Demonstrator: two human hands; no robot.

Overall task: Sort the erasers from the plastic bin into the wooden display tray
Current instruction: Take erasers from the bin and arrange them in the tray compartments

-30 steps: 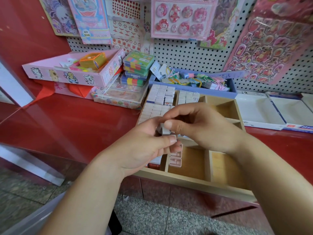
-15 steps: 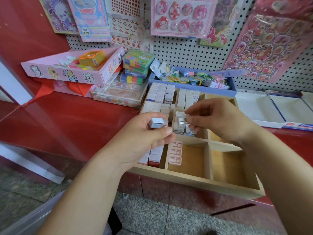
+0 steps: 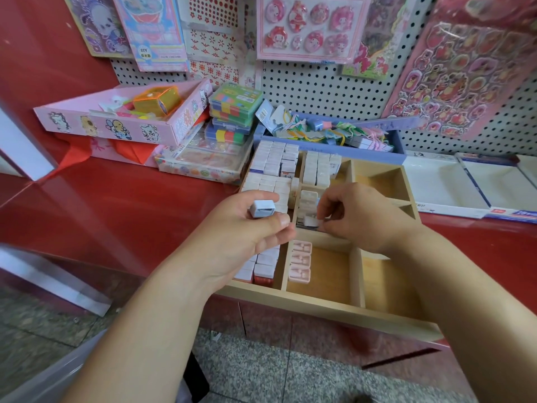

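Note:
A wooden display tray (image 3: 325, 311) with several compartments lies on the red counter. Its left compartments are packed with white erasers (image 3: 274, 165). Three pink erasers (image 3: 300, 261) lie in a near middle compartment. My left hand (image 3: 247, 237) holds a small pale blue eraser (image 3: 263, 209) between thumb and fingers, above the tray's left side. My right hand (image 3: 357, 219) reaches into the middle compartment and pinches a white eraser (image 3: 310, 221) at the near end of a short row of white erasers (image 3: 308, 200). The plastic bin's clear rim (image 3: 43, 379) shows at the bottom left.
A pink box (image 3: 116, 125) of toys, stacked colourful cases (image 3: 234, 112) and a blue box (image 3: 328, 135) of trinkets stand behind the tray. White empty trays (image 3: 453, 184) lie to the right. A pegboard with sticker sheets (image 3: 308, 27) rises behind.
My hands separated. My right hand carried a white eraser from the left hand down into the tray's middle compartment. My left hand kept the blue eraser and barely moved.

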